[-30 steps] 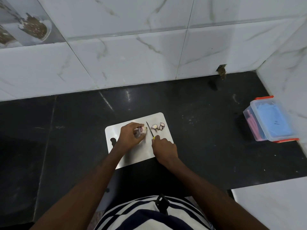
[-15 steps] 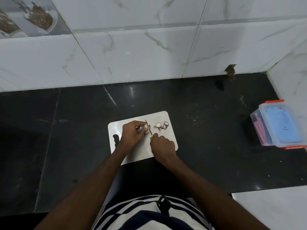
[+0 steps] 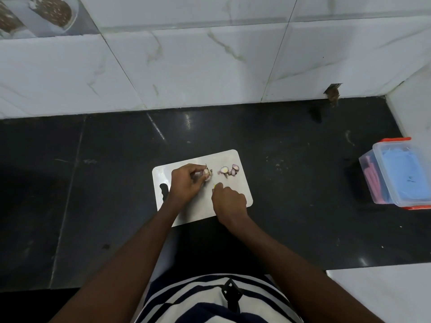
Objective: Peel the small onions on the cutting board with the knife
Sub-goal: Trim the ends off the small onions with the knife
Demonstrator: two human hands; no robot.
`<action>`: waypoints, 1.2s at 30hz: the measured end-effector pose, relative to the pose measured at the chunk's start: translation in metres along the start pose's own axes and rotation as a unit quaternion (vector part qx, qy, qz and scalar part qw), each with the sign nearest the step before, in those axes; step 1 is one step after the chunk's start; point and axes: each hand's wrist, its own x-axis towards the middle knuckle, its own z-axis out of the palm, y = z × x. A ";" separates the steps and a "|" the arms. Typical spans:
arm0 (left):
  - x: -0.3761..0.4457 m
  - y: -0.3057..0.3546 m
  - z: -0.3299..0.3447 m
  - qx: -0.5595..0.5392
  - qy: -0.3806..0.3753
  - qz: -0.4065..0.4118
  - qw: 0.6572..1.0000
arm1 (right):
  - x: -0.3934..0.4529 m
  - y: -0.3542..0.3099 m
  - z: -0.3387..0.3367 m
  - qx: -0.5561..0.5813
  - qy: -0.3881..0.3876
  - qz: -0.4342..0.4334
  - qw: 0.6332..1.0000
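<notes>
While your left hand (image 3: 186, 183) is pinching a small onion (image 3: 206, 177), your right hand (image 3: 229, 201) is gripping the knife (image 3: 210, 175), trimming its end; next, probably lift the skin.

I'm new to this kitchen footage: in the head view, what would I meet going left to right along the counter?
Cutting board → left hand holding an onion → right hand gripping the knife → loose onion pieces → plastic box.

White cutting board (image 3: 235, 159) on a glossy black desk (image 3: 291, 183); pale purple onions (image 3: 229, 170); white marble-veined wall tiles (image 3: 210, 66); clear box (image 3: 396, 173) with orange clips; navy-and-white striped shirt (image 3: 198, 297).
</notes>
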 end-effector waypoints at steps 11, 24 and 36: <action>-0.008 -0.001 0.002 -0.013 0.027 -0.039 0.999 | 0.011 0.001 0.010 0.015 0.003 -0.014 1.000; -0.026 -0.010 0.000 -0.068 0.032 -0.072 0.995 | -0.001 0.019 0.025 -0.002 0.003 -0.035 0.999; -0.026 -0.017 -0.014 0.011 -0.014 0.016 1.000 | -0.002 0.042 0.025 -0.036 0.027 -0.023 0.999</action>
